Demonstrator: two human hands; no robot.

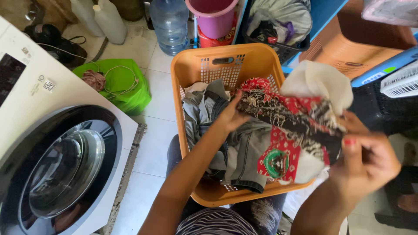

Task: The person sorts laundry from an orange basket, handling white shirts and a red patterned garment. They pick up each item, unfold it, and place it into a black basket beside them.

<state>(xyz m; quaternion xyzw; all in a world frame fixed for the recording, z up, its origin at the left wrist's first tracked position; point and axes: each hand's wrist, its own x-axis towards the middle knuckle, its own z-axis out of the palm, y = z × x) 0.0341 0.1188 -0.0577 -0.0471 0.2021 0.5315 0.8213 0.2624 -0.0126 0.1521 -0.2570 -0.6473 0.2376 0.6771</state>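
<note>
Left hand point(230, 116) and right hand point(368, 159) both grip a red-and-black patterned cloth point(291, 126), stretched between them over the orange laundry basket point(191, 69). Grey jeans point(244, 152) lie beneath; washing machine point(65, 165) at nine o'clock.

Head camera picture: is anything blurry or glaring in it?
Head view: the right hand is smeared by motion blur; the left hand and patterned red cloth look slightly soft; daylight reflects off the washing machine door; the orange basket is sharp.
</note>
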